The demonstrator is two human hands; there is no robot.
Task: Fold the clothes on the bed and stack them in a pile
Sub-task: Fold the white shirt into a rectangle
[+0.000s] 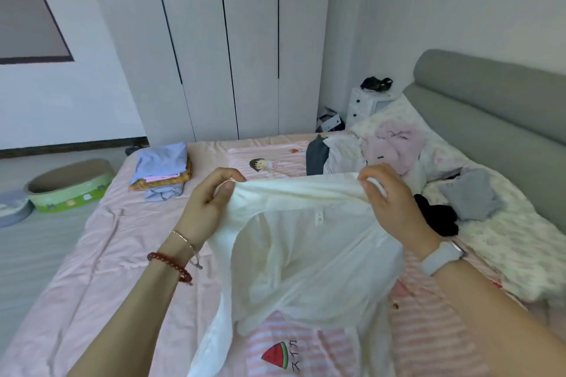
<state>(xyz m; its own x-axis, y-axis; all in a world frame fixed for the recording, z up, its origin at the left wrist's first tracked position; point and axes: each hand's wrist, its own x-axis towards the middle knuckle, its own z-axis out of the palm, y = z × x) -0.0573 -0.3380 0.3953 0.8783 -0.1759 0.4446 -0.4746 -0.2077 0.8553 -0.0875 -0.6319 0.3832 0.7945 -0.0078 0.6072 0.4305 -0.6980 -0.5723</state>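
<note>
Head view: both hands hold a white shirt [306, 254] up over the near bed [92, 254]. The left hand [211, 205] and right hand [389, 208] each pinch its top edge, which runs left to right between them. The pile [162, 171] lies far left, nearer the left hand.

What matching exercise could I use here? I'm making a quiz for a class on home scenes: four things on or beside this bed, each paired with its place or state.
Things:
1. white garment
2. folded pile
3. black garment
4. round green box

Places or states:
A. on the floor beside the bed
B. held up by both hands
C. at the far left corner of the bed
D. loose, beside a grey garment

Pairs: 1-B, 2-C, 3-D, 4-A
</note>
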